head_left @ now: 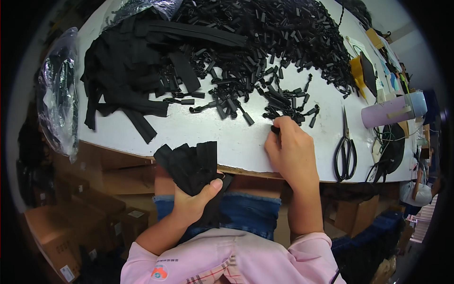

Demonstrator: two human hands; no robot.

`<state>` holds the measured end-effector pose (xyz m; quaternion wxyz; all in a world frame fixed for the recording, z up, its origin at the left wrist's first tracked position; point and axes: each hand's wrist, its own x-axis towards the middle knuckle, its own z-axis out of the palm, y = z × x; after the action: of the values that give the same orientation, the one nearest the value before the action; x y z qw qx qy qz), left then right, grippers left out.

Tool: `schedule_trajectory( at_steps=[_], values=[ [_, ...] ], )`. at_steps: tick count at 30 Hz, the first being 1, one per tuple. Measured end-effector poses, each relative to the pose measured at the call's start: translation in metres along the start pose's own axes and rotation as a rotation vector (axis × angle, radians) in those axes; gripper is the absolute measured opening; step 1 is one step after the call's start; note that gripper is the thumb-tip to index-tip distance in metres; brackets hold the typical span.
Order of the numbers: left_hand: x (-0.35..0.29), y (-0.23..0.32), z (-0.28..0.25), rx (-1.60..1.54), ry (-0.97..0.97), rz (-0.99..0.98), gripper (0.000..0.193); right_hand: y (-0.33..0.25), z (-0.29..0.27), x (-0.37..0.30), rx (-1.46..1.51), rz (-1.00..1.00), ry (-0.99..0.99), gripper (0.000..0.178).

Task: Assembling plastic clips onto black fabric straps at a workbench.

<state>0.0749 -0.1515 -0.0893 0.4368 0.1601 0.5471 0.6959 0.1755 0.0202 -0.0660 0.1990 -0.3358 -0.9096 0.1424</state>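
Observation:
My left hand (198, 199) is closed round a bundle of black zipper strips (191, 161), held over my lap just off the table's front edge. Its thumb presses on the strips, whose cut ends fan out above the fingers. On the right, my right hand (294, 149) is lowered to the white table (236, 151) with thumb and fingers pinched on a small black zipper pull (275, 129), mostly covered by the fingers. Just beyond it lies a small cluster of black zipper pulls (283, 102). More black zipper strips (123, 61) are heaped at the left.
A large mound of zipper pulls (283, 28) covers the far side. Black scissors (345, 154) lie to the right, near a lilac cup (388, 112). A clear plastic bag (59, 94) hangs by the left edge. Cardboard boxes (56, 236) stand below at the left.

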Motion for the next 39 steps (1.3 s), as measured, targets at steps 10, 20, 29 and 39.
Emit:
schedule_trajectory(
  at_steps=[10,20,29,39],
  values=[
    [0.002,-0.002,0.003,0.041,-0.010,-0.001,0.023,-0.005,-0.003,-0.005,-0.118,-0.053,-0.035,0.011],
    [0.002,0.002,0.007,0.060,-0.074,0.035,0.019,-0.033,0.009,-0.043,1.203,0.221,0.006,0.012],
    [0.002,-0.001,0.009,0.124,-0.138,0.246,0.017,-0.035,0.018,-0.042,0.989,-0.212,0.039,0.017],
    [0.001,0.000,0.008,0.250,-0.067,0.390,0.021,-0.049,0.023,-0.058,1.088,0.079,0.008,0.012]
  ],
)
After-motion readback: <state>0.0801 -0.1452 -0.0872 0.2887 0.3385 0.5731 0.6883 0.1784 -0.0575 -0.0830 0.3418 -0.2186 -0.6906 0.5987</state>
